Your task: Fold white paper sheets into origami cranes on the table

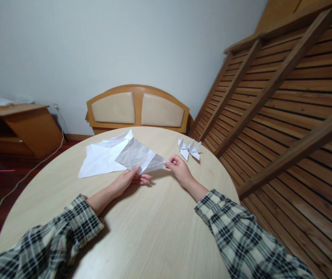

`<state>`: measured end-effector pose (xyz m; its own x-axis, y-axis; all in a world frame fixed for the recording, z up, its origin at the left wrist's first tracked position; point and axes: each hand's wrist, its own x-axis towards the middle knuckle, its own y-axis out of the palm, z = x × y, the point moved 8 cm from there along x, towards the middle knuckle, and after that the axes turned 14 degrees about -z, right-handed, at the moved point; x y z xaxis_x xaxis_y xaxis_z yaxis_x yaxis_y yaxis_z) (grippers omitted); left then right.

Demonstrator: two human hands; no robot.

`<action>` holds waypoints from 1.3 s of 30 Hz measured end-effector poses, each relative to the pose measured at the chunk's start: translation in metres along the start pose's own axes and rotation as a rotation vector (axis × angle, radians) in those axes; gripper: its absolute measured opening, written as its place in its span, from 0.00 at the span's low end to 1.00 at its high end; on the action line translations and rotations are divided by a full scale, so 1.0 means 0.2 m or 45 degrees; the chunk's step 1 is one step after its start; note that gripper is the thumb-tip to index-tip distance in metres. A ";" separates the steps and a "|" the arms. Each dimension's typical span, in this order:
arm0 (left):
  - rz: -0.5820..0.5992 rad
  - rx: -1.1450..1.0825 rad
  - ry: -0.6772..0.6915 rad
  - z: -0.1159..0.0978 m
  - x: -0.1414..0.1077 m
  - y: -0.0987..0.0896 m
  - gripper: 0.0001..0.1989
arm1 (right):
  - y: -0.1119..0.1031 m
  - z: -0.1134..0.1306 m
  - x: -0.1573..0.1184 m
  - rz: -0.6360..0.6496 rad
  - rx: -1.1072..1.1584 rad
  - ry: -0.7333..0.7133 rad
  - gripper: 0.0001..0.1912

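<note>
A creased, partly folded sheet of white paper [138, 155] is held up above the table between both hands. My left hand [128, 180] grips its lower edge, thumb on top and the other fingers underneath. With thumb and fingertips, my right hand [179, 168] pinches the narrow pointed corner at the right. Behind and to the left of the folded sheet lies a pile of white paper sheets [99, 161], some bent up at the edges. Beyond my right hand, a few small folded paper cranes [189, 149] stand close together.
The round light-wood table [142, 228] carries all the paper. A headboard with cream panels [138, 89] stands behind it against the wall. At the right leans a slatted wooden frame [270, 128]; at the left are a wooden desk [23, 116] and a white cable [23, 180].
</note>
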<state>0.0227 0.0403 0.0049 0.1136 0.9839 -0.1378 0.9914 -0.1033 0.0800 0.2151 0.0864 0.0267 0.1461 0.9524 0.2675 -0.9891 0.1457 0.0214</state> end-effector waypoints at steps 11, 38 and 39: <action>-0.066 0.200 0.056 -0.02 0.00 0.00 0.20 | 0.01 0.01 -0.01 0.016 0.062 0.009 0.16; -0.213 0.174 0.101 -0.02 0.01 -0.05 0.19 | 0.07 -0.02 -0.06 0.204 0.130 0.173 0.22; -0.218 0.181 0.108 -0.03 0.01 -0.05 0.19 | 0.08 -0.02 -0.07 0.222 0.117 0.172 0.21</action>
<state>0.0130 0.0431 0.0091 -0.0568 0.9969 -0.0537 0.9956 0.0525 -0.0781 0.1975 0.0770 0.0194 -0.0324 0.9891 0.1434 -0.9962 -0.0435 0.0754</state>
